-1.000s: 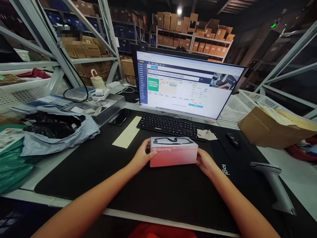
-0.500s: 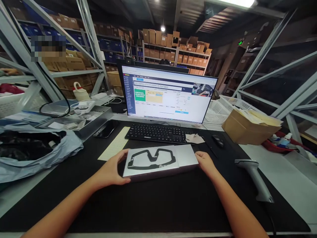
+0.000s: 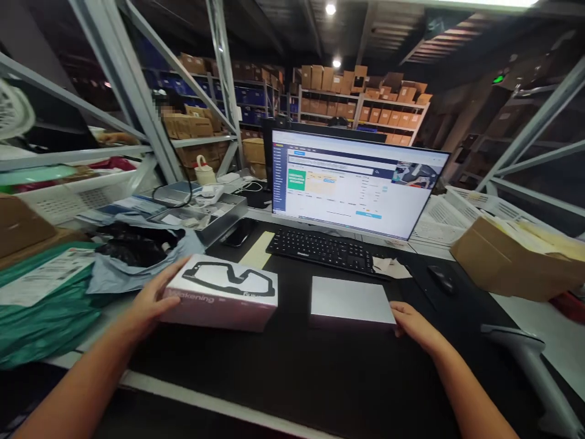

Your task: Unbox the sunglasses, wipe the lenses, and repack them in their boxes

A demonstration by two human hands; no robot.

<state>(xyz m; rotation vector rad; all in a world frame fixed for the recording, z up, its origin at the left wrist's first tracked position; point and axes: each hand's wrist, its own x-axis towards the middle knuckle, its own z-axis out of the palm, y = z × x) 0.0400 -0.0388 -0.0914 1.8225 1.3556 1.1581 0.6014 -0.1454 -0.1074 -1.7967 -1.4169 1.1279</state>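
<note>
My left hand (image 3: 153, 302) grips the left end of a white box sleeve (image 3: 223, 308) printed with a black goggle-like outline and lettering on its side. In my right hand (image 3: 415, 324) is the right end of a plain silver-white inner box (image 3: 351, 300), fingers closed at its edge. A gap of black desk mat (image 3: 292, 347) separates the two pieces. The sleeve is tilted towards me, while the inner box lies lower, close to the mat. What, if anything, the inner box contains is hidden.
Behind the boxes are a keyboard (image 3: 320, 249), a monitor (image 3: 347, 195) and crumpled paper (image 3: 390, 267). A barcode scanner (image 3: 525, 350), mouse (image 3: 441, 279) and cardboard box (image 3: 512, 259) stand right. Grey (image 3: 114, 277) and green plastic bags (image 3: 50, 329) lie left, near a metal tray (image 3: 223, 216).
The inner box has come fully out of the sleeve. My left hand moved left with the sleeve, my right hand slightly right with the inner box. The view has turned left.
</note>
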